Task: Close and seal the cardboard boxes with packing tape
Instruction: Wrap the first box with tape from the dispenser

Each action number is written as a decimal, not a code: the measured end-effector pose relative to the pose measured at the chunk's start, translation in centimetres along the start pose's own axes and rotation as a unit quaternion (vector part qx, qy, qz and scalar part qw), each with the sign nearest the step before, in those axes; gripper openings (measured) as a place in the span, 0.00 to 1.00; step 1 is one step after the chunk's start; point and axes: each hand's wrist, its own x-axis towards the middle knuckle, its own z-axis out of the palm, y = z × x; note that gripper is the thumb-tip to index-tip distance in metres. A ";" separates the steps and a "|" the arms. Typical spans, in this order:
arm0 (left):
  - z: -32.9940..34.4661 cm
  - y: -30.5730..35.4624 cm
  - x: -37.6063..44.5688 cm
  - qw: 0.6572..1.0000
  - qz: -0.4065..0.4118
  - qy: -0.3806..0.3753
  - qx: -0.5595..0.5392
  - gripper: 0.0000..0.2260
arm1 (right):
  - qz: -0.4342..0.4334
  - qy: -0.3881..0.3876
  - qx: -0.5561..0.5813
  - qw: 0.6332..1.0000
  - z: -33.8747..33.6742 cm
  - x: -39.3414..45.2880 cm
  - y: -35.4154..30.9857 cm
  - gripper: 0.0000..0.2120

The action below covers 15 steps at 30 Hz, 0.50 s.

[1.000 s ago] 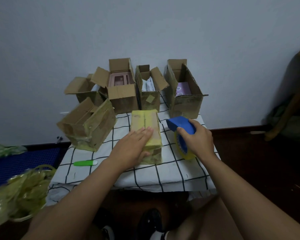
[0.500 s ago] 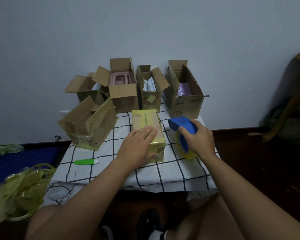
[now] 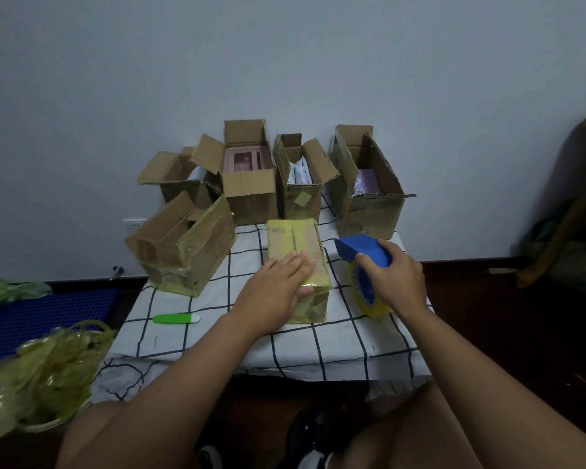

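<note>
Done: taped box (image 3: 296, 252) sealed on bench (image 3: 352, 336).
Left: five open boxes (image 3: 249, 184).
Grip: left hand (image 3: 278, 289) flat on it; right hand (image 3: 398, 282) clasping tape dispenser (image 3: 362, 255).

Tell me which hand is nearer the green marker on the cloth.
Left. The left hand lies flat on the taped box, just right of the green marker. The right hand grips the tape dispenser beyond that box, farther right.
</note>
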 end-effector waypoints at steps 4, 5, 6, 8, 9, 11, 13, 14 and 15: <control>-0.2 -0.2 -0.4 1.000 -0.011 -0.002 -0.011 0.25 | 0.000 -0.002 -0.001 1.000 -0.1 -0.1 0.1 0.30; -0.5 -0.4 -0.5 1.000 -0.007 -0.005 -0.011 0.25 | 0.000 -0.002 0.000 1.000 -0.1 -0.1 0.1 0.30; -0.8 -0.5 -0.4 1.000 -0.005 -0.009 -0.016 0.25 | 0.000 -0.003 0.000 1.000 -0.1 0.0 0.1 0.29; -1.8 -0.6 0.3 0.997 -0.030 -0.014 -0.065 0.28 | -0.001 -0.004 -0.001 1.000 0.0 0.1 0.1 0.29; -2.2 -0.6 0.9 0.993 -0.056 -0.010 -0.101 0.29 | -0.001 -0.005 -0.001 1.000 0.0 0.2 0.0 0.29; -2.6 -0.6 2.7 0.982 -0.111 0.015 -0.152 0.27 | 0.002 -0.007 -0.003 1.000 0.0 0.3 0.0 0.29; -2.7 -0.6 4.6 0.979 -0.148 0.025 -0.136 0.20 | 0.002 -0.010 -0.006 1.000 0.1 0.4 0.1 0.29; -2.5 -0.8 5.5 0.981 -0.156 0.018 -0.117 0.16 | 0.002 -0.009 -0.006 1.000 0.1 0.4 0.1 0.29; -2.2 -0.9 6.2 0.981 -0.158 0.003 -0.109 0.15 | 0.002 -0.008 -0.004 1.000 0.1 0.4 0.1 0.29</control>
